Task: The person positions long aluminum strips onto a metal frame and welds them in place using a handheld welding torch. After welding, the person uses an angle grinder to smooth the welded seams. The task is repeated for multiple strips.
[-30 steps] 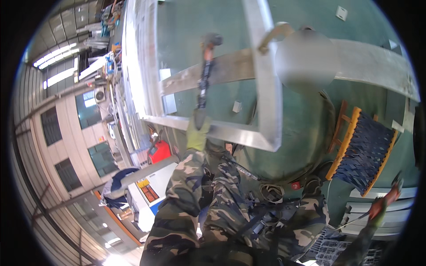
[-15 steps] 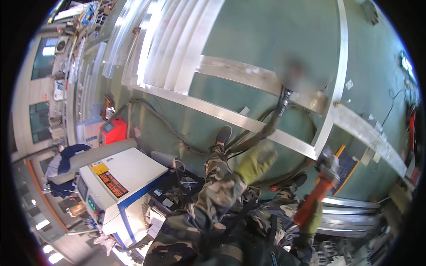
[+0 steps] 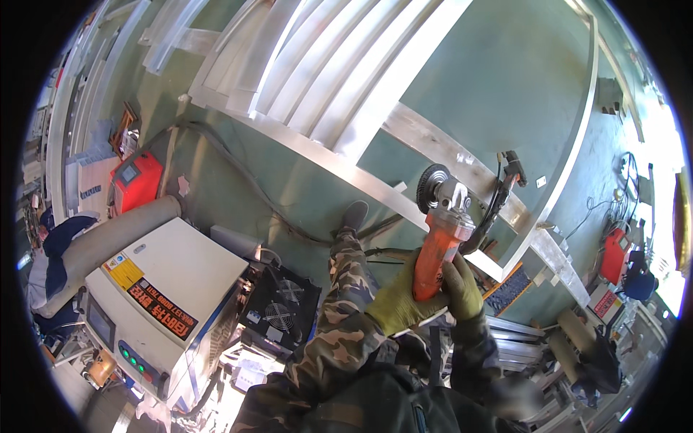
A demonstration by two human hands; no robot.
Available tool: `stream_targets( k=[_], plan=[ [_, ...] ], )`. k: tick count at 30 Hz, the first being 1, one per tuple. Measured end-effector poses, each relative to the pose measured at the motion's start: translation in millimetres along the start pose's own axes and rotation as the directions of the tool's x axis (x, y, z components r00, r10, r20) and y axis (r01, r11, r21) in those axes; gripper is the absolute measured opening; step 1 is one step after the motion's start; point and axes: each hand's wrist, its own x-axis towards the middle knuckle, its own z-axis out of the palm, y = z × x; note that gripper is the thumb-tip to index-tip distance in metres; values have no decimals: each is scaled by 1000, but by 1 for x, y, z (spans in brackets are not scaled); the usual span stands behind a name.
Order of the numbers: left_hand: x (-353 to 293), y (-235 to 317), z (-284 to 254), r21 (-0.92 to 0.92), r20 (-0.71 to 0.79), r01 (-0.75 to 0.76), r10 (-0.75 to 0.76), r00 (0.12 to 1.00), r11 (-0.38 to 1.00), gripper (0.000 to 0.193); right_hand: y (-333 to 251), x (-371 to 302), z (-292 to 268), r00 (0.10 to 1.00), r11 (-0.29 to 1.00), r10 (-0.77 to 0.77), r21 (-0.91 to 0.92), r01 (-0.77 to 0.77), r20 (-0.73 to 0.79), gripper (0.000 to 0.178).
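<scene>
An orange angle grinder (image 3: pixel 437 258) is held up in front of me, its silver head pointing away. A dark disc (image 3: pixel 432 186) with a rough edge sits on that head, turned to the left. My left hand (image 3: pixel 395 302), in a yellow-green work glove, closes around the left side of the grinder's body. On the other side, my right hand (image 3: pixel 463 290), in a similar glove, grips the rear part with the fingers curled. Just beyond the grinder, a black torch-like tool (image 3: pixel 511 173) with a thick cable rests by a metal crossbar (image 3: pixel 440 153).
A frame of silver metal bars (image 3: pixel 382 189) lies ahead, with pale slats (image 3: pixel 339 79) across its left part. To my left stand a white machine cabinet (image 3: pixel 180 263), a black unit with fans (image 3: pixel 280 307) and a red box (image 3: pixel 137 182). A dark hose (image 3: pixel 249 169) crosses the floor.
My right hand has brought the grinder from the lower right to the centre. My left hand, empty before, now holds it too. The view has shifted.
</scene>
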Motion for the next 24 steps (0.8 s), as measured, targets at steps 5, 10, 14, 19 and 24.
stream_targets(
  k=[5,10,14,19,24],
  plan=[
    [20,38,-31,297,-27,-9,18,999,955,121,-7,75,17,984,848,148,499,-180,103,61],
    [46,2,-48,89,-68,-117,124,990,989,109,-7,137,16,982,737,151,649,-188,113,58],
    [55,-40,-64,-186,-33,-67,62,998,980,94,-23,179,10,981,839,136,511,-187,135,68],
    [81,-60,-71,-488,-40,29,-55,998,873,87,7,227,-5,962,843,151,479,-246,227,68],
    [113,-114,-72,-464,-91,37,-89,992,885,84,23,254,-4,957,871,201,409,-273,211,55]
  ],
)
